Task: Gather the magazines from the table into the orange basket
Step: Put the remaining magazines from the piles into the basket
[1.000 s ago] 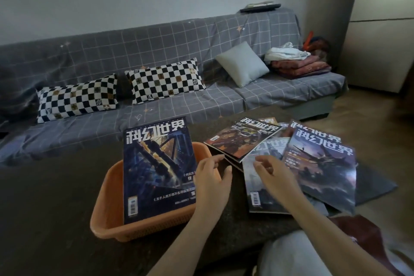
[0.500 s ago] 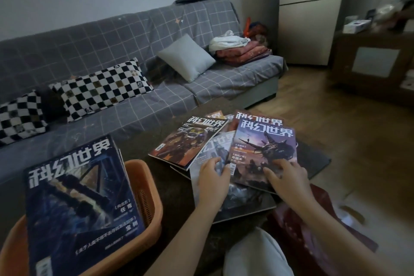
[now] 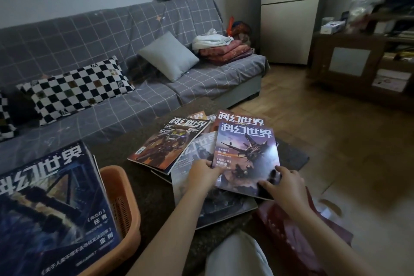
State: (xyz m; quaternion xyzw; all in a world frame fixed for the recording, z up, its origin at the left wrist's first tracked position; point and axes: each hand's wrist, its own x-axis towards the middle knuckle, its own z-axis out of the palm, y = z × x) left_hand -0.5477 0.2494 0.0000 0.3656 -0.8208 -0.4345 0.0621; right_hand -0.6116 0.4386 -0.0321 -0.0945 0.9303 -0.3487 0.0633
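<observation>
Now both hands grip purple magazine (image 3: 246, 157) | left hand (image 3: 202, 173) shifted onto its edge | right hand (image 3: 283, 182) at corner

Both hands have left the orange plastic basket (image 3: 121, 199) behind at 8 o'clock and gone to the spread of magazines. The left hand (image 3: 202, 175) now pinches the left edge of the glossy purple-blue magazine with a winged craft on its cover (image 3: 246, 159), thumb on top. The right hand (image 3: 284, 186) has closed its grip on that cover's lower right corner, at 4 o'clock. The magazine's near edge is lifted off the grey magazine (image 3: 195, 152) beneath it.
</observation>
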